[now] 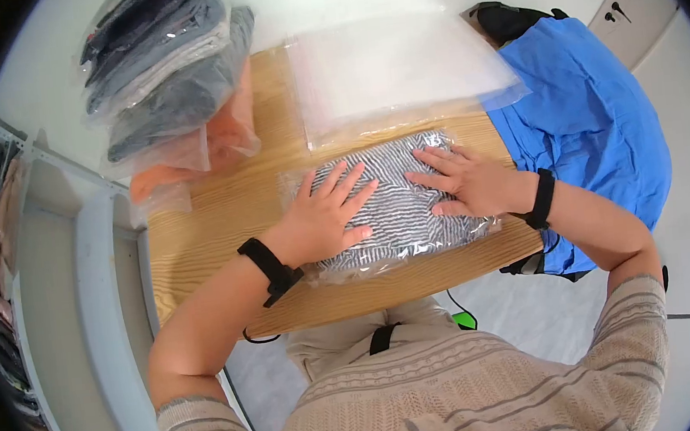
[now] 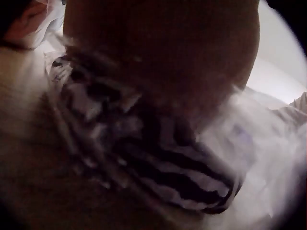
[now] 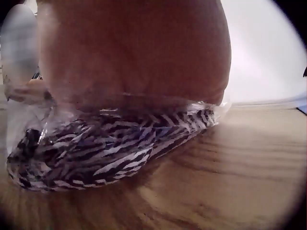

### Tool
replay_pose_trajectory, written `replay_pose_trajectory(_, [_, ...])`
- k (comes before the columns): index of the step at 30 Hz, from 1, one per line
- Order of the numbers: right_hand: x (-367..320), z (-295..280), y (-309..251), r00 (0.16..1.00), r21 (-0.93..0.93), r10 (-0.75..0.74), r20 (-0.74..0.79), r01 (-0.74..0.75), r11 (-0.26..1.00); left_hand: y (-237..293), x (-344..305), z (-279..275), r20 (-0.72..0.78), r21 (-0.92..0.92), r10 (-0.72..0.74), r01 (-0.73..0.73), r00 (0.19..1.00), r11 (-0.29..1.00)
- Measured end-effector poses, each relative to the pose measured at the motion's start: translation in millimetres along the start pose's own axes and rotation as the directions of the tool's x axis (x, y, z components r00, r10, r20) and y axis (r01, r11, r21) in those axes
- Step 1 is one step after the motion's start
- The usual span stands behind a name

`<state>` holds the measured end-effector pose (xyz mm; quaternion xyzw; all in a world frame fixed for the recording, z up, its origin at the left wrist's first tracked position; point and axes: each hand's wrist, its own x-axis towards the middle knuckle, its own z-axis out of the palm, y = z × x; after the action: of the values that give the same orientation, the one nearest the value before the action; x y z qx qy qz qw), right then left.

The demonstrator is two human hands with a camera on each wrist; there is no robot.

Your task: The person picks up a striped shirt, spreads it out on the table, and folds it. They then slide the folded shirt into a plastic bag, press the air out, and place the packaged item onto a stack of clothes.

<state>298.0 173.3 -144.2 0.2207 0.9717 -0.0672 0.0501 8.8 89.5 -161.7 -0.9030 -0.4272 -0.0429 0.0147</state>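
Note:
A folded black-and-white striped garment [image 1: 397, 198] lies flat in a clear plastic bag [image 1: 375, 267] near the table's front edge. My left hand [image 1: 320, 214] rests on its left part with fingers spread. On its right part lies my right hand [image 1: 471, 182], fingers also straight and spread. The left wrist view shows the striped cloth [image 2: 168, 167] and crinkled plastic under the palm, dark and blurred. In the right wrist view the bagged garment [image 3: 105, 148] bulges beneath the palm, close to the wood.
A tall pile of bagged folded clothes [image 1: 174, 74] stands on the wooden table [image 1: 215, 245] at the back left. Flat clear bags [image 1: 397, 69] are stacked at the back. Blue fabric [image 1: 586, 126] drapes along the right side. A shelf with clothes [image 1: 8, 215] is at the far left.

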Motion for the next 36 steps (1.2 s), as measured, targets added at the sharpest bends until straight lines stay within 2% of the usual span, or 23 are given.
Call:
replay_pose_trajectory(8, [9.1,4.1,8.7,0.997,0.142,0.003,0.076,-0.014,0.990,-5.1,3.0,6.9,0.149,-0.207,-0.076,0.106,0.986,0.972])
replay_pose_trajectory(12, [9.6,5.5,10.4,0.998,0.178,-0.007,0.059,-0.004,0.984,-4.7,3.8,7.1,0.169,-0.195,-0.066,0.099,0.983,0.976])
replay_pose_trajectory(14, [10.3,2.8,8.8,0.999,0.194,-0.001,0.053,-0.009,0.981,-4.0,3.4,10.2,0.101,-0.181,-0.095,0.112,0.990,0.977])
replay_pose_trajectory(16, [10.7,3.8,8.6,0.999,0.204,-0.001,0.045,-0.009,0.979,-3.2,4.2,9.5,0.102,-0.172,-0.088,0.104,0.991,0.980])
replay_pose_trajectory(19, [10.8,6.5,6.7,1.000,0.193,0.005,0.024,-0.010,0.981,-1.1,4.1,8.6,0.072,-0.147,-0.084,0.094,0.994,0.985])
replay_pose_trajectory(24, [6.3,9.5,-6.3,0.992,-0.010,0.027,-0.125,-0.029,1.000,2.0,2.6,12.8,0.004,-0.101,-0.087,0.087,0.996,0.991])
replay_pose_trajectory(28, [1.8,1.4,-15.1,0.989,-0.099,0.037,-0.143,-0.051,0.994,0.7,-0.1,17.8,-0.029,-0.044,-0.066,0.064,0.997,0.997])
replay_pose_trajectory(30, [-0.6,-17.3,-22.5,0.976,-0.220,0.051,-0.211,-0.098,0.971,-1.3,1.4,15.7,-0.046,-0.032,-0.065,0.063,0.997,0.997])
replay_pose_trajectory(32, [-9.7,-24.9,-49.5,0.968,-0.215,0.069,-0.243,-0.123,0.969,-0.6,0.1,14.4,-0.003,-0.059,-0.074,0.073,0.997,0.996])
replay_pose_trajectory(34, [-22.3,-21.8,-76.7,0.985,-0.103,0.090,-0.146,-0.105,0.989,-2.2,-0.2,12.3,0.037,-0.109,-0.086,0.090,0.996,0.990])
replay_pose_trajectory(36, [-28.8,-7.4,-87.7,0.988,-0.085,0.082,-0.128,-0.094,0.992,-4.7,3.4,6.0,0.072,-0.153,-0.095,0.105,0.993,0.983])
